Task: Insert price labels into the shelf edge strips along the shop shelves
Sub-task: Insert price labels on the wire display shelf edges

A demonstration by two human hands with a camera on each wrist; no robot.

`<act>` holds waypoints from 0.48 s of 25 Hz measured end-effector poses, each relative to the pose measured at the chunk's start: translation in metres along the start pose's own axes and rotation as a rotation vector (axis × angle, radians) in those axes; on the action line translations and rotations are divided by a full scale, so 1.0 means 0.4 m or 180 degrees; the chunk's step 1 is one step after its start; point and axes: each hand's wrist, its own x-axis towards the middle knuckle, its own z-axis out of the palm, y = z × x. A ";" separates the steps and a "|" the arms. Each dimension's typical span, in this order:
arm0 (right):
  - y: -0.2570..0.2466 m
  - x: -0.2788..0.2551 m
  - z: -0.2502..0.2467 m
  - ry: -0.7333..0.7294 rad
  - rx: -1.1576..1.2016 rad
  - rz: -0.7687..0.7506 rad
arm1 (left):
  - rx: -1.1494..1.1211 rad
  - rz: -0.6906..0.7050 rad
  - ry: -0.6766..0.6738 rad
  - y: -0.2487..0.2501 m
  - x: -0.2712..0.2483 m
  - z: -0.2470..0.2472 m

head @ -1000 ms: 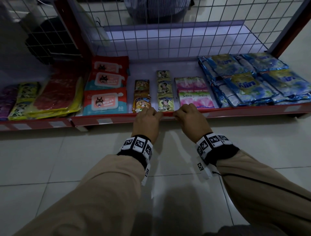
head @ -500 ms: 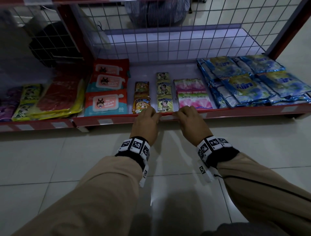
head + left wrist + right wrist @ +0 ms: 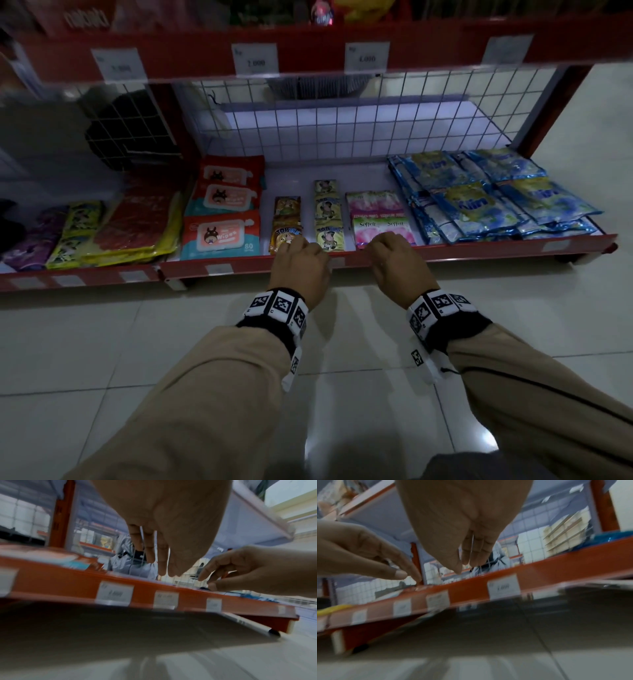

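Note:
The bottom shelf's red edge strip [image 3: 445, 251] runs across the head view. My left hand [image 3: 301, 257] and right hand [image 3: 394, 253] hover side by side just over its top lip, with a white price label [image 3: 337, 262] in the strip between them. The left wrist view shows my left fingers [image 3: 162, 555] hanging straight and holding nothing. The right wrist view shows my right fingers [image 3: 476, 547] relaxed and bare above the strip [image 3: 556, 566]. Other labels [image 3: 115, 593] [image 3: 503, 588] sit in the strip.
Wipes packs [image 3: 221, 234], small sachets [image 3: 329, 216], pink packs [image 3: 380, 222] and blue packets [image 3: 493, 195] lie on the shelf. A wire grid [image 3: 342, 120] backs it. An upper red strip [image 3: 308, 51] holds labels [image 3: 256, 59]. A striped-clothed person [image 3: 318, 85] stands behind. Tiled floor [image 3: 102, 342] below.
My view has tilted upward, so the upper shelf strip with its labels now shows. Both hands stay at the same spot on the bottom strip.

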 end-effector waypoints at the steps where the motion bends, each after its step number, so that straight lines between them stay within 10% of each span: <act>1: 0.005 0.008 -0.026 0.0054 0.0071 0.0077 | 0.0006 0.0036 0.0016 0.008 0.008 -0.026; 12: -0.087 0.147 -0.441 0.1623 0.0404 0.0093 | -0.0271 0.0420 0.0912 0.027 0.145 -0.498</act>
